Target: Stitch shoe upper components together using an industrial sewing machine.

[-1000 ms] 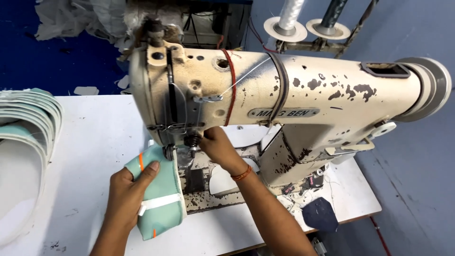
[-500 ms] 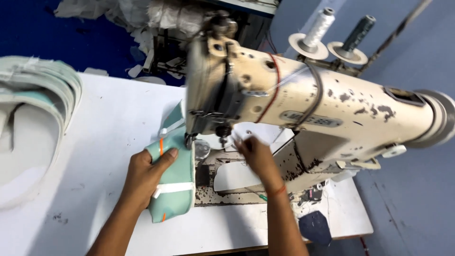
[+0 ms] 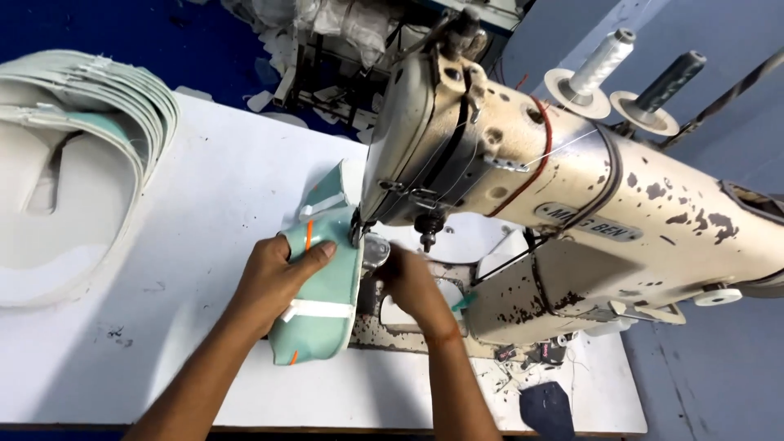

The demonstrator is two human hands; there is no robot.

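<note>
Here, in the head view, a mint-green padded fabric piece with white and orange trim (image 3: 320,294) is pressed flat on the white desk (image 3: 204,204) by the left hand (image 3: 278,278), fingers spread on top, its edge lying at the needle of the worn cream sewing machine (image 3: 523,188). The right hand (image 3: 412,282) is curled beside the presser foot; what it grips cannot be told. Stitching seems under way, and steady guiding is called for. A stack of similar pale pieces (image 3: 73,163) lies well apart, left.

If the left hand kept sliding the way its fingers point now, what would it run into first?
The left hand lies on the mint-green fabric piece, fingers pointing right and slightly up. The first thing in that line is probably the sewing machine's needle and presser-foot area just past the fingertips; depth is hard to judge.
</note>
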